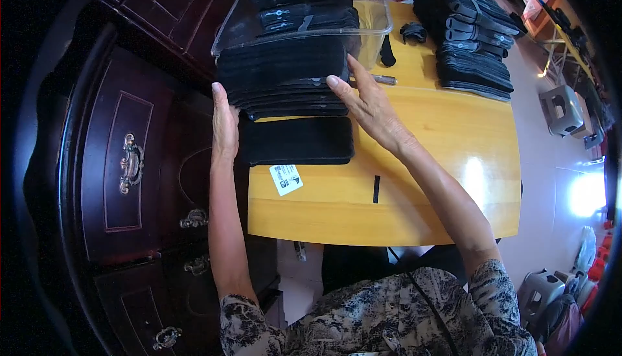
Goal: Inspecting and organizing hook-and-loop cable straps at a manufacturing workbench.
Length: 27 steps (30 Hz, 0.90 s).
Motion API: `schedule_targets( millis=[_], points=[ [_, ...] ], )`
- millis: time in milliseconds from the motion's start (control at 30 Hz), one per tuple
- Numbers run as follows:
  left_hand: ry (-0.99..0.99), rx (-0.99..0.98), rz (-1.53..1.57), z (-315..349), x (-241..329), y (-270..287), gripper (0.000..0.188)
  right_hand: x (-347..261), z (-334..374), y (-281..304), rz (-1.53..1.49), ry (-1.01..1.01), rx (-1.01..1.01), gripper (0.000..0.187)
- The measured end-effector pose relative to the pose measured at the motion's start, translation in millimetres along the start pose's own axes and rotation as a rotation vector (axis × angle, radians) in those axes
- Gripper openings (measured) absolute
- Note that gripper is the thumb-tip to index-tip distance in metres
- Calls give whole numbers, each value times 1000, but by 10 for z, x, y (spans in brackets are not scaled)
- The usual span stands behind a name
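A stack of folded black cloth pieces [278,74] stands at the far left of the table, by the clear plastic bin. My left hand [225,126] rests along its left side, thumb stretched upward; its other fingers are partly hidden. At the stack's right edge is my right hand [372,103], with thumb and index finger spread and the thumb tip close to the front corner. Both hands look open, flanking the stack. Nearer to me, one single folded black piece [298,141] lies flat. A white printed card [286,180] sits just below it.
The clear bin [372,31] holds more black bundles [301,16]. Another tall black stack [473,38] stands at the far right of the yellow table [427,187]. A short black strip [376,189] lies near the front. Dark wooden drawers [129,161] border the left side.
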<state>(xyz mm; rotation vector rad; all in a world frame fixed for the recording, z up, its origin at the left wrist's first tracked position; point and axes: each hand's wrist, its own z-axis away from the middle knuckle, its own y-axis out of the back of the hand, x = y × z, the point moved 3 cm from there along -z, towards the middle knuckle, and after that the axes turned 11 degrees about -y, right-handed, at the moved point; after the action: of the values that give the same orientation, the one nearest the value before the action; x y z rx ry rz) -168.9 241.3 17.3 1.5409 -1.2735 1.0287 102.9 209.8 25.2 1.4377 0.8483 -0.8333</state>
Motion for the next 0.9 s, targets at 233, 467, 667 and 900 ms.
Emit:
schedule_targets(
  millis=[233, 467, 667, 900],
  points=[
    [-617, -7, -657, -51, 530, -119, 46, 77, -24, 23, -50, -8, -17, 88],
    [-590, -69, -869, -116, 393, -145, 40, 115, -23, 19, 9, -71, -73, 88],
    [-603, -34, -757, -195, 413, -204, 41, 105, -13, 34, -38, 31, 0, 81],
    [-568, 1, -658, -117, 389, -222, 44, 148, 55, 57, -28, 45, 16, 75]
  ],
)
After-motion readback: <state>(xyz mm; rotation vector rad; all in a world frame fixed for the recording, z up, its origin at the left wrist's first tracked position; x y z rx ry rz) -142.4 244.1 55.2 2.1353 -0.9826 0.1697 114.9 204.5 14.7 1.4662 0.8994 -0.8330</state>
